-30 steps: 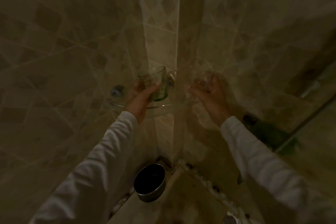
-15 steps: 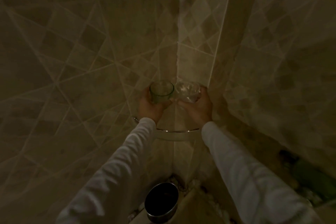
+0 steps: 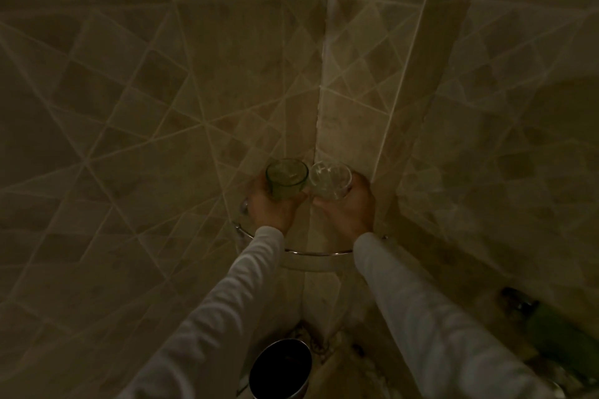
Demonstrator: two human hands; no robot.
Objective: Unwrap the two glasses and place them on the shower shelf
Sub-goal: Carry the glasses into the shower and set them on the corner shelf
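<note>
A green-tinted glass (image 3: 286,179) stands upright in the tiled corner, and my left hand (image 3: 270,207) grips it from the left and below. Right beside it, almost touching, is a clear glass (image 3: 330,179), which my right hand (image 3: 348,209) grips from the right. Both glasses sit over the corner shower shelf (image 3: 316,253), a glass plate with a curved metal rail along its front. Whether the glass bottoms rest on the shelf is hidden by my hands. No wrapping is visible on either glass.
Tiled walls meet in the corner behind the glasses. A dark metal bucket (image 3: 280,368) stands on the floor below the shelf. A green object (image 3: 557,330) lies low at the right on the floor edge. The light is dim.
Both hands moved the glasses together into the corner over the shelf; the two glasses, earlier apart, now sit side by side. The camera view shifted upward.
</note>
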